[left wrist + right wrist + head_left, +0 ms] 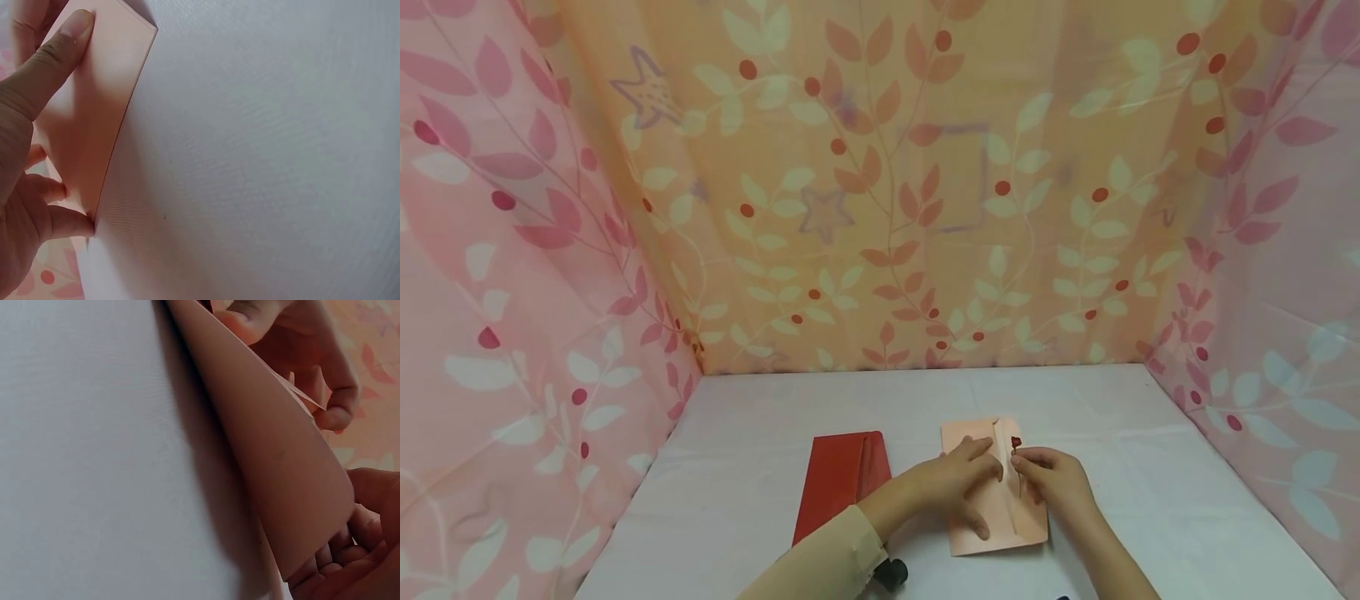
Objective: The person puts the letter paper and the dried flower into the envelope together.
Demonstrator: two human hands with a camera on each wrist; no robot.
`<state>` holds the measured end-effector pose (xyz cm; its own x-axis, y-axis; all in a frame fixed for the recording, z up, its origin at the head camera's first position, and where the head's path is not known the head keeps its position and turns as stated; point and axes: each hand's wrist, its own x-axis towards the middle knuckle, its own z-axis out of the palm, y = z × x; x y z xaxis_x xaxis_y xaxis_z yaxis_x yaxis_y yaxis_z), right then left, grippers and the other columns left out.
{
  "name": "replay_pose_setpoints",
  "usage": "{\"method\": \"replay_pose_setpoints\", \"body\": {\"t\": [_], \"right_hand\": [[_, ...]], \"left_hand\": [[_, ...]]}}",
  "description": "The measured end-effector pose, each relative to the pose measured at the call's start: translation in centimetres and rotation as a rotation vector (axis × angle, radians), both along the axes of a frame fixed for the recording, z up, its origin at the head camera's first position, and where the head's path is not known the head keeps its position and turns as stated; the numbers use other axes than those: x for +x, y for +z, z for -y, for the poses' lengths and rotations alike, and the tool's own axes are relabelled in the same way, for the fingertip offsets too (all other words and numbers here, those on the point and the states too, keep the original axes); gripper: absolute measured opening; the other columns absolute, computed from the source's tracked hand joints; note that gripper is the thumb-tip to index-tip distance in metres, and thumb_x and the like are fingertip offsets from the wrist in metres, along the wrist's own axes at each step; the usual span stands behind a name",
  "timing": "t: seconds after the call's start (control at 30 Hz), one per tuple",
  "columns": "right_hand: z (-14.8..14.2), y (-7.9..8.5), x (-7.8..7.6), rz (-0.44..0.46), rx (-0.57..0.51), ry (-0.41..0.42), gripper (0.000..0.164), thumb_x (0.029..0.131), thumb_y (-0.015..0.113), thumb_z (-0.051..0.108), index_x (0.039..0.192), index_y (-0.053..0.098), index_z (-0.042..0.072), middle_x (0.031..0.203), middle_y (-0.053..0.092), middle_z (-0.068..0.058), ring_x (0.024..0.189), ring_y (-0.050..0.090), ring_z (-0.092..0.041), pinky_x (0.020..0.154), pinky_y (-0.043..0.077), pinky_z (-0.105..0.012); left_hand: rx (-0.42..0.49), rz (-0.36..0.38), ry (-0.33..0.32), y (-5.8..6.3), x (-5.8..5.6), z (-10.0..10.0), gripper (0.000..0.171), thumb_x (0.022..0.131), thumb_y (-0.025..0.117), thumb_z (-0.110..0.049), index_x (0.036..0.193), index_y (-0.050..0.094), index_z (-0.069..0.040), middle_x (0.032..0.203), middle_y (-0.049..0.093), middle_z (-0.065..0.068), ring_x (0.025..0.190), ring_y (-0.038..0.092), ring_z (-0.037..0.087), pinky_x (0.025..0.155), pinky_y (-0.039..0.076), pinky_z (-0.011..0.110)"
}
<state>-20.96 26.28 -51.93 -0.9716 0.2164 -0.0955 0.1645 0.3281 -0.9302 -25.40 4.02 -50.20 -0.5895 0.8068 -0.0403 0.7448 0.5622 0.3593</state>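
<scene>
A pale pink paper envelope (pixel 985 517) lies on the white table with its long flap on the right side. My left hand (pixel 958 479) rests across it, fingers spread; in the left wrist view the thumb (pixel 69 40) lies on the envelope's face. At the flap, my right hand (pixel 1060 479) pinches a small dark red flower (pixel 1016 442) by its thin stem, against the envelope. In the right wrist view the raised flap (pixel 269 444) hides the flower, and the fingers of my right hand (pixel 369 544) are beside the flap's end.
A red envelope (pixel 831 483) lies to the left, partly under my left forearm. A small black object (pixel 891 575) sits below that sleeve (pixel 827 558). Patterned cloth walls (pixel 887 208) enclose the white table (pixel 760 408) at the back and both sides.
</scene>
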Motion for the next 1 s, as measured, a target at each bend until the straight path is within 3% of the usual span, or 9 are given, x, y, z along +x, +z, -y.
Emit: {"method": "replay_pose_setpoints", "body": {"t": [0.23,0.43,1.0], "right_hand": [[1.3,-1.0,-0.5,-0.013,-0.031,0.002,0.036,0.092,0.078,0.03,0.112,0.074,0.0,0.088,0.073,-0.005,0.067,0.063,-0.013,0.057,0.055,-0.025],[2.3,-1.1,-0.6,-0.012,-0.032,0.01,0.031,0.093,0.077,0.027,0.111,0.075,0.002,0.092,0.075,-0.006,0.064,0.062,-0.015,0.055,0.055,-0.028],[3.2,-1.1,-0.6,-0.004,0.049,0.111,0.019,0.095,0.069,0.013,0.108,0.075,0.0,0.078,0.071,-0.004,0.049,0.048,-0.007,0.043,0.038,-0.017]], "left_hand": [[0.022,0.008,-0.01,-0.3,-0.1,0.3,0.085,0.07,0.084,-0.063,0.141,0.045,-0.038,0.171,0.016,-0.003,0.157,0.017,0.034,0.113,0.04,0.058],[0.061,0.02,-0.034,-0.5,-0.2,0.9,0.092,0.073,0.081,-0.064,0.15,0.039,-0.036,0.171,0.012,-0.004,0.158,0.014,0.031,0.117,0.038,0.048],[0.062,0.003,-0.045,-0.1,0.2,1.1,0.082,0.075,0.081,-0.062,0.142,0.043,-0.035,0.171,0.015,-0.004,0.158,0.017,0.031,0.117,0.038,0.045]]}}
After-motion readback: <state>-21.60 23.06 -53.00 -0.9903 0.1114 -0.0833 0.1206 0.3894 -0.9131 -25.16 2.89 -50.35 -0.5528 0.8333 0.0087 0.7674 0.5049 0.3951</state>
